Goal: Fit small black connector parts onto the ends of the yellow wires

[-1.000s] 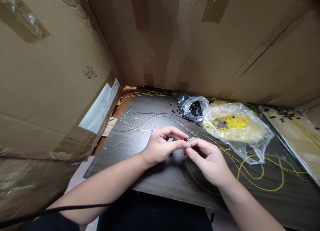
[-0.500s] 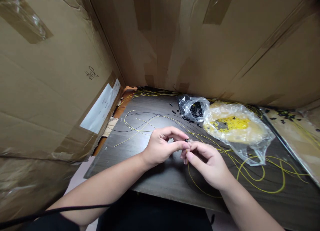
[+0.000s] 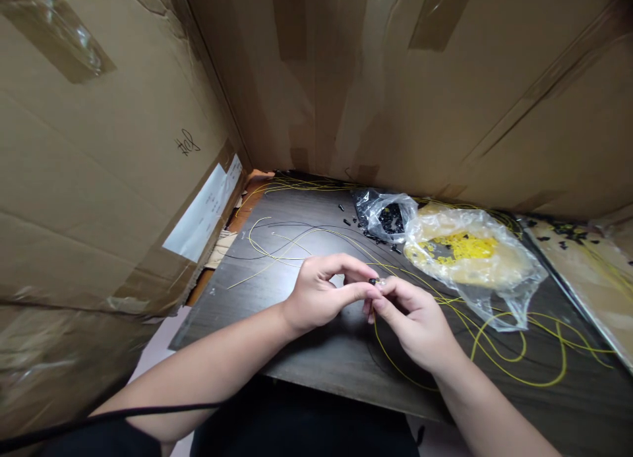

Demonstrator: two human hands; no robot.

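Both hands meet over the dark wooden table (image 3: 306, 351). My left hand (image 3: 321, 292) pinches a small black connector piece (image 3: 372, 281) between thumb and forefinger. My right hand (image 3: 413, 318) pinches the end of a thin yellow wire (image 3: 390, 358) and holds it against that black piece. The wire hangs below the right hand and loops out over the table to the right. The fingers of both hands are closed.
A clear bag of small black parts (image 3: 386, 214) and a larger clear bag of yellow parts (image 3: 469, 252) lie behind the hands. Loose yellow and black wires (image 3: 277, 243) spread over the table. Cardboard walls (image 3: 99, 167) close in the left and back. A tray (image 3: 583, 266) sits far right.
The hands stay together at the same spot with only small finger shifts. The view has shifted slightly, so everything sits a little further right and lower in the picture.
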